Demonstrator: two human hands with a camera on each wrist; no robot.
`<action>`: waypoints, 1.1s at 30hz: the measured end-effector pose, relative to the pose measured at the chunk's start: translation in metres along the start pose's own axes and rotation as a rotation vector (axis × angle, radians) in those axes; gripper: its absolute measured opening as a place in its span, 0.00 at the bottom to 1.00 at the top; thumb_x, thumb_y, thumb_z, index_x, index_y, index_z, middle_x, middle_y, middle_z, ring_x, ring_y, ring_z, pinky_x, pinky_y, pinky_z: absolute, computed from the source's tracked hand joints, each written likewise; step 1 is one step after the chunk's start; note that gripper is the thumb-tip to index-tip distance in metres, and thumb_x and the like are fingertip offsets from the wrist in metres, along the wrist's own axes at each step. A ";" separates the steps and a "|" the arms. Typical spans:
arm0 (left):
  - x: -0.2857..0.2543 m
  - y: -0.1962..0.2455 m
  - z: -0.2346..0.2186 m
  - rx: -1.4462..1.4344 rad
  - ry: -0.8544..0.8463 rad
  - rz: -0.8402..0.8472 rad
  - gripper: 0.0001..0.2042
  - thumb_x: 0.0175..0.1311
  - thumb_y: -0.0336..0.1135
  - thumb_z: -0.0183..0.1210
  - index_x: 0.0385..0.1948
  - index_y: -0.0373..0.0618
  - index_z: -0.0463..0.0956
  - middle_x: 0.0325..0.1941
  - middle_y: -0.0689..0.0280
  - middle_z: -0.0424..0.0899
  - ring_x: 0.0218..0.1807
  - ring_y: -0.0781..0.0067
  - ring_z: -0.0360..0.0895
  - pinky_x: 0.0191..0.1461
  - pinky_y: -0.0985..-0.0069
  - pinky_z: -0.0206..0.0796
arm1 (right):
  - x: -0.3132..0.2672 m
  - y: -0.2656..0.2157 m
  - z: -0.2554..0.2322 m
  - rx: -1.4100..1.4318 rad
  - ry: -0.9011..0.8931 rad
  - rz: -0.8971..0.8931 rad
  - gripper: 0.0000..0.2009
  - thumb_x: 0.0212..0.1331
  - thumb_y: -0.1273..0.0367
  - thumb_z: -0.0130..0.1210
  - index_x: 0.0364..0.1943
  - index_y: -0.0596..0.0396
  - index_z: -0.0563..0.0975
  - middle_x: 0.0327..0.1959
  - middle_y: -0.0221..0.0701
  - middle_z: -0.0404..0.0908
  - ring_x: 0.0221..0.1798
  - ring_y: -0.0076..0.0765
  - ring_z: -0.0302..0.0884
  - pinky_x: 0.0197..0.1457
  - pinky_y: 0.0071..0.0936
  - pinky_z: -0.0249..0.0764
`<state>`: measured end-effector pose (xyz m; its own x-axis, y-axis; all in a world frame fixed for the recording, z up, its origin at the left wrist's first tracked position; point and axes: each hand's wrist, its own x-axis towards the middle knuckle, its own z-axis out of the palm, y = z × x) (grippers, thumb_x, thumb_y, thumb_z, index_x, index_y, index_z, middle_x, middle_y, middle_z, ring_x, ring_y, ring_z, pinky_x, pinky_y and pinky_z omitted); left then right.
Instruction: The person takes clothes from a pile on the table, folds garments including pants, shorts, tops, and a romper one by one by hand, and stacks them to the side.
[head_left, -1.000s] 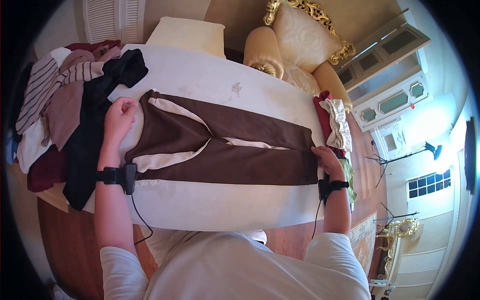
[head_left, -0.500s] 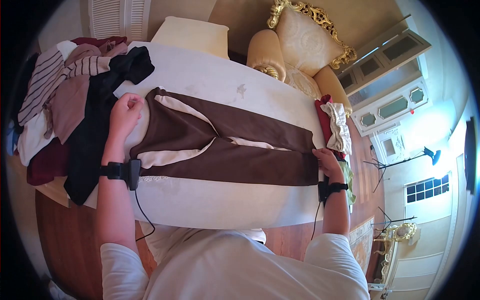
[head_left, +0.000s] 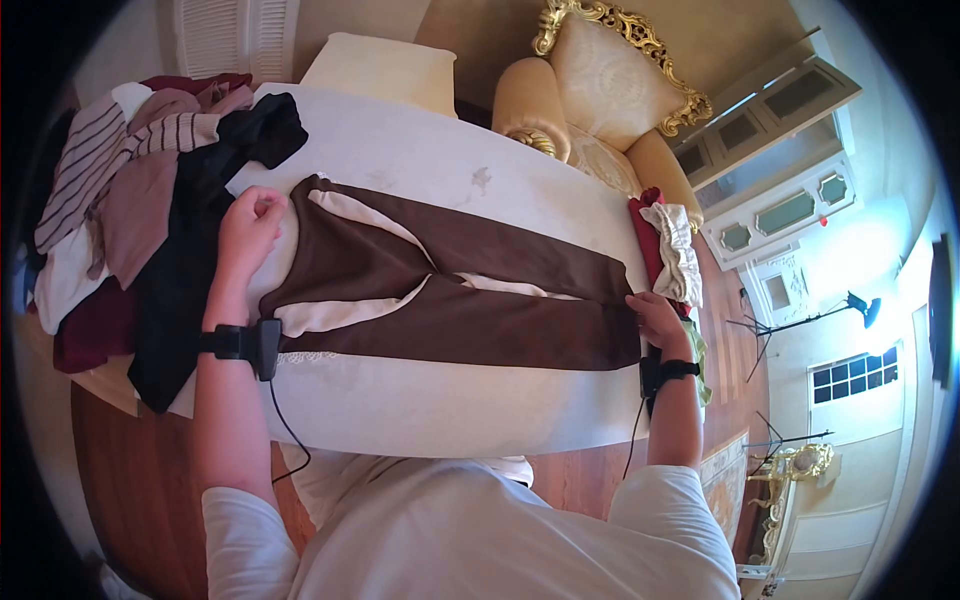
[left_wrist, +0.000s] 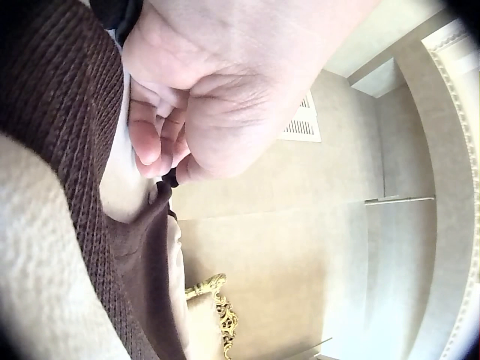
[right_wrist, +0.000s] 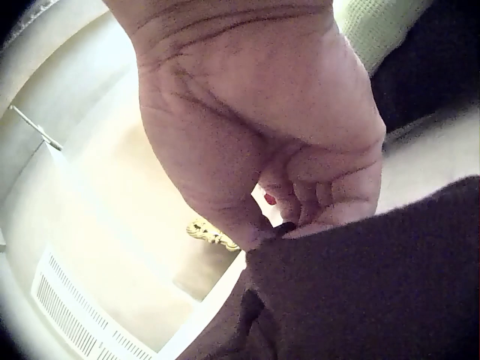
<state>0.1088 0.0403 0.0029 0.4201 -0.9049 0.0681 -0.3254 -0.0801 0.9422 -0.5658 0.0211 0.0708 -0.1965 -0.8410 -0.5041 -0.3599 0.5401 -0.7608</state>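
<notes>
Brown trousers (head_left: pixel 520 325) with pale inner panels lie flat across the pale table (head_left: pixel 450 410). At the waist end, my left hand (head_left: pixel 250 235) has its fingers loosely curled, with nothing visible in them. In the left wrist view those fingers (left_wrist: pixel 154 146) hang close to the brown fabric (left_wrist: pixel 142 277); contact is unclear. My right hand (head_left: pixel 660 325) pinches the leg hem at the right end. The right wrist view shows the hand (right_wrist: pixel 277 150) with thumb and fingertips on an edge of the brown fabric (right_wrist: pixel 375 292).
Heaped clothes (head_left: pixel 140 220), striped, pink and black, cover the table's left end. Red and white folded garments (head_left: pixel 675 250) lie at the right end, with a green cloth (head_left: pixel 698 350) nearer me. Behind the table stand a gold armchair (head_left: pixel 610 80) and a cream-covered block (head_left: pixel 385 75).
The scene has shifted slightly in the head view. Both hands keep nearly the same places by the trousers; the right hand and hem have moved slightly right since half a second ago.
</notes>
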 end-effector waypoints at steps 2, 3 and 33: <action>0.001 -0.003 0.000 0.005 -0.003 0.013 0.09 0.68 0.38 0.63 0.41 0.43 0.80 0.28 0.69 0.81 0.26 0.80 0.78 0.27 0.78 0.68 | -0.003 -0.008 0.001 0.035 0.016 -0.061 0.09 0.66 0.66 0.65 0.41 0.51 0.76 0.30 0.22 0.74 0.26 0.21 0.72 0.28 0.23 0.69; 0.002 -0.005 0.000 0.010 -0.011 0.030 0.10 0.68 0.38 0.63 0.41 0.42 0.80 0.27 0.69 0.80 0.26 0.80 0.78 0.28 0.78 0.68 | -0.006 -0.011 0.001 0.030 0.014 -0.062 0.09 0.66 0.66 0.65 0.41 0.51 0.76 0.30 0.22 0.74 0.26 0.21 0.72 0.28 0.23 0.69; 0.005 -0.012 0.005 0.052 0.031 0.104 0.13 0.67 0.41 0.63 0.42 0.41 0.81 0.32 0.59 0.86 0.33 0.65 0.84 0.40 0.68 0.74 | -0.042 -0.163 0.224 -0.454 -0.217 -0.604 0.11 0.64 0.66 0.64 0.39 0.62 0.79 0.28 0.33 0.84 0.26 0.26 0.83 0.29 0.23 0.78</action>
<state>0.1103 0.0340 -0.0095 0.4074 -0.8963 0.1750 -0.4119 -0.0093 0.9112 -0.2946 -0.0243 0.1241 0.3178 -0.9345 -0.1607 -0.6944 -0.1139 -0.7106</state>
